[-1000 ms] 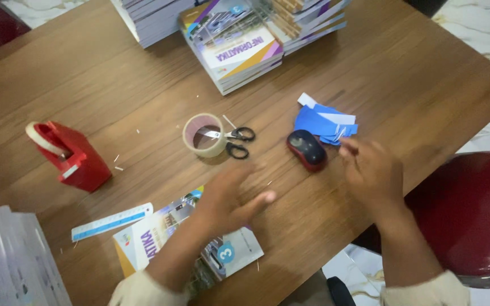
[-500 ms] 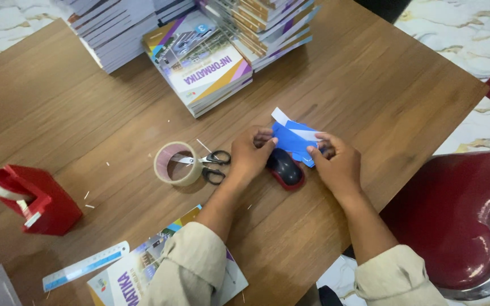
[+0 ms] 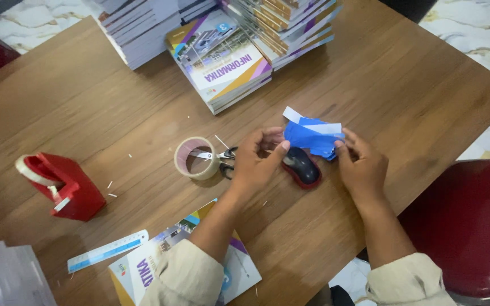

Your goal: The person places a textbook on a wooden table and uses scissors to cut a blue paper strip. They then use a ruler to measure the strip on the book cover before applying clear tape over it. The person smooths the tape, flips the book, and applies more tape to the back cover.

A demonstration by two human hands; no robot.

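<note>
both hands on the blue paper slips (image 3: 312,136), a small loose pile with white strips showing on top. left hand (image 3: 254,164) pinches the pile's near-left edge, thumb tip and fingers closed on it. right hand (image 3: 363,167) has its fingertips on the pile's right edge; can't tell if it's a real pinch or just a touch. pile sits between the two hands, on or just above the table (image 3: 398,79), can't tell which.

computer mouse (image 3: 301,166), black with red trim, lies directly below the pile, between the wrists, just beside the left thumb. scissors (image 3: 226,156) are partly hidden behind the left hand, black handles just showing. tape roll (image 3: 195,157) sits touching the scissors' blade end, left of the left hand.

well left of the grip: red tape dispenser (image 3: 63,186). near the left forearm: ruler (image 3: 108,251) and a single book (image 3: 143,271), partly under the cream sleeve. beyond the grip, far edge of table: book stacks (image 3: 222,56), several piles side by side. right of the right arm, off the table: red chair (image 3: 472,226).
</note>
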